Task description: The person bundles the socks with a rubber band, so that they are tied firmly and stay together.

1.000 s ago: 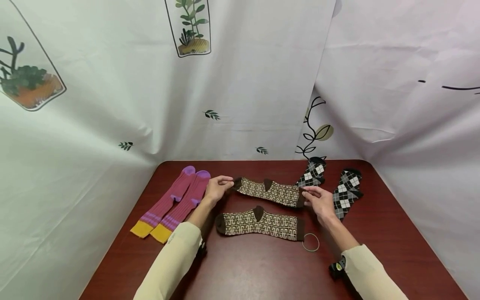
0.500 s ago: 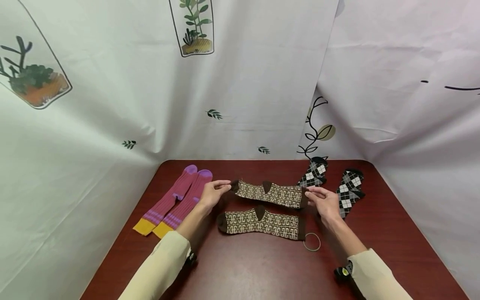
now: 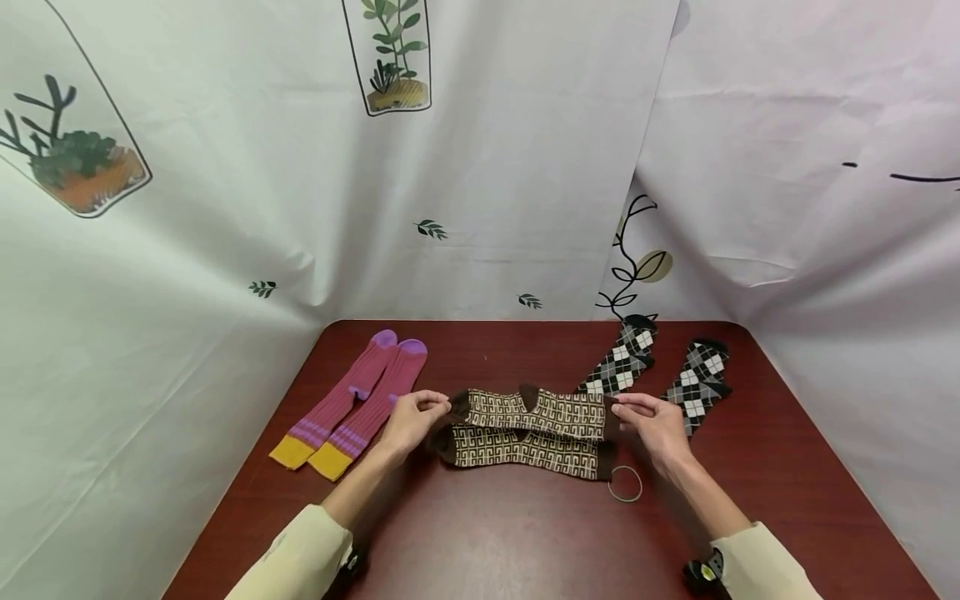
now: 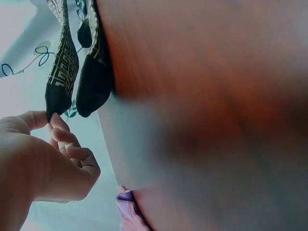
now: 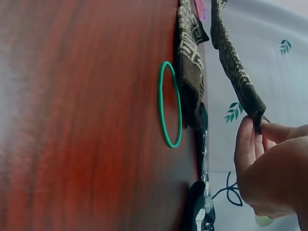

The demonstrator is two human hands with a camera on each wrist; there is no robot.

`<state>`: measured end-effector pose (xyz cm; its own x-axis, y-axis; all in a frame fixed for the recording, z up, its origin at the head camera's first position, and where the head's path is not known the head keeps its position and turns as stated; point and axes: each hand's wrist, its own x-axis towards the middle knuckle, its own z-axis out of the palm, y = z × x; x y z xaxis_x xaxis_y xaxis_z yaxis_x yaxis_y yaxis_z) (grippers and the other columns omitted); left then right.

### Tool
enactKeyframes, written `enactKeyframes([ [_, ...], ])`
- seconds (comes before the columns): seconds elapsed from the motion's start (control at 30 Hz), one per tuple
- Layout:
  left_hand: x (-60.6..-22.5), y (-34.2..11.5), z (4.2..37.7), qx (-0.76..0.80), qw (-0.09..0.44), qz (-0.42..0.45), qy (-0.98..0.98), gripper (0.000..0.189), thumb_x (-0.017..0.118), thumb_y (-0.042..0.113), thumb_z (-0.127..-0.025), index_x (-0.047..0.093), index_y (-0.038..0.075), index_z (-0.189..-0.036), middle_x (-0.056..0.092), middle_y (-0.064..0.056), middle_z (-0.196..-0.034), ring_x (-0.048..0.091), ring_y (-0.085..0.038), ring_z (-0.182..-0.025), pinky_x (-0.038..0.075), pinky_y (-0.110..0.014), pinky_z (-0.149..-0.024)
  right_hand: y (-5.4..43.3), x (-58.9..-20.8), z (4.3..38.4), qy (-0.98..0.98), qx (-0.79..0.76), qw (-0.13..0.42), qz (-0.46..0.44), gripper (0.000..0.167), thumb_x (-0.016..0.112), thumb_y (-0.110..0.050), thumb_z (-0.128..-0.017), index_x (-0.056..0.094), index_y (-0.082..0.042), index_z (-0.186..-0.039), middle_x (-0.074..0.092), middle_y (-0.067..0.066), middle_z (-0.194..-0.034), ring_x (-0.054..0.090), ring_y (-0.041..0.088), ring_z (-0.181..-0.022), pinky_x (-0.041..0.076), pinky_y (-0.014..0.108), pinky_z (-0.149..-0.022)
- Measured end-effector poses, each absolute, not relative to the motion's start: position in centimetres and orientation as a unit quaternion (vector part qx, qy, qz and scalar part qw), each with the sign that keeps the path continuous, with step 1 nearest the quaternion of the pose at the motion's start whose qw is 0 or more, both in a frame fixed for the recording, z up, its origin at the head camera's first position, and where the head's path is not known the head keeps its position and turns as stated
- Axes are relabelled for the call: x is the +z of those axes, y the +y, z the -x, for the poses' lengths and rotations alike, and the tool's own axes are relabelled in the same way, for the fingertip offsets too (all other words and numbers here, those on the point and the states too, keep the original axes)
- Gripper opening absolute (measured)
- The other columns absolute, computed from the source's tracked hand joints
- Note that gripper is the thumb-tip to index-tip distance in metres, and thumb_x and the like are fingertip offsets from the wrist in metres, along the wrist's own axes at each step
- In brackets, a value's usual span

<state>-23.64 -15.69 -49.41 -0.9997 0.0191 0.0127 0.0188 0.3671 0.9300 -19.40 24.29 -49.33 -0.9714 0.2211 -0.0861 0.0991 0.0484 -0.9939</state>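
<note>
A brown-and-cream patterned sock [image 3: 540, 412] is stretched level between both hands, lifted off the table. My left hand [image 3: 411, 423] pinches its dark toe, which the left wrist view shows between thumb and fingertips. At the other end my right hand [image 3: 656, 425] pinches the dark cuff [image 5: 252, 103]. Below it a matching sock [image 3: 525, 454] lies flat on the table, its upper edge partly hidden by the held one. In both wrist views a gap shows between the two socks.
A green elastic ring [image 3: 625, 483] lies by the lower sock's cuff. Pink socks [image 3: 367, 400] with yellow cuffs lie at the left, and black-and-white argyle socks [image 3: 693, 383] at the right. A printed curtain [image 3: 480, 167] hangs behind the dark red table [image 3: 510, 533].
Both hands have brought the held sock toward the table's front, from behind the matching sock to partly over it in the head view. More of the left argyle sock now shows.
</note>
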Motion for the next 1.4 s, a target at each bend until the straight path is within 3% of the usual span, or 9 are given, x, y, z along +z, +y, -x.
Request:
enactKeyframes([
  [0.2, -49.9, -16.4, 22.0, 0.532, -0.005, -0.022, 0.846, 0.007, 0.077, 0.012, -0.094, 0.076, 0.006, -0.097, 0.075, -0.003, -0.086, 0.065, -0.012, -0.081, 0.048, -0.028, -0.075, 24.1, -49.5, 18.6, -0.736, 0.669, 0.033, 0.099, 0.029, 0.076, -0.004, -0.098, 0.071, 0.011, -0.123, 0.079, 0.004, -0.102, 0.073, 0.009, -0.080, 0.060, 0.027, -0.074],
  [0.47, -50.6, -16.8, 20.4, 0.481, -0.015, -0.026, 0.876, 0.004, 0.076, 0.015, -0.093, 0.074, 0.012, -0.095, 0.071, 0.004, -0.083, 0.063, -0.011, -0.078, 0.048, -0.033, -0.082, 24.0, -49.9, 17.9, -0.742, 0.664, 0.010, 0.088, 0.028, 0.073, 0.000, -0.098, 0.069, 0.011, -0.123, 0.077, 0.004, -0.094, 0.072, 0.011, -0.077, 0.060, 0.029, -0.072],
  [0.83, -50.5, -17.4, 19.1, 0.413, -0.015, -0.051, 0.909, 0.006, 0.074, 0.018, -0.087, 0.069, 0.020, -0.089, 0.066, 0.010, -0.079, 0.060, -0.012, -0.073, 0.046, -0.040, -0.076, 23.3, -50.4, 17.2, -0.768, 0.636, -0.007, 0.075, 0.025, 0.071, 0.003, -0.099, 0.067, 0.012, -0.122, 0.076, 0.015, -0.098, 0.071, 0.017, -0.076, 0.061, 0.032, -0.070],
  [1.03, -52.8, -18.6, 19.7, 0.396, -0.041, -0.099, 0.912, 0.006, 0.072, 0.024, -0.087, 0.068, 0.023, -0.091, 0.065, 0.008, -0.079, 0.056, -0.014, -0.067, 0.041, -0.038, -0.065, 22.9, -50.5, 17.3, -0.809, 0.584, -0.005, 0.073, 0.020, 0.071, 0.004, -0.097, 0.069, 0.008, -0.117, 0.076, 0.016, -0.096, 0.070, 0.021, -0.071, 0.060, 0.033, -0.066],
  [1.4, -50.4, -17.7, 18.7, 0.354, 0.007, -0.022, 0.935, 0.018, 0.075, 0.021, -0.085, 0.069, 0.019, -0.102, 0.069, 0.012, -0.084, 0.062, -0.009, -0.074, 0.048, -0.041, -0.072, 22.5, -51.0, 17.3, -0.852, 0.522, 0.003, 0.053, 0.023, 0.074, 0.005, -0.093, 0.070, 0.002, -0.115, 0.073, 0.011, -0.091, 0.069, 0.023, -0.065, 0.058, 0.034, -0.061],
])
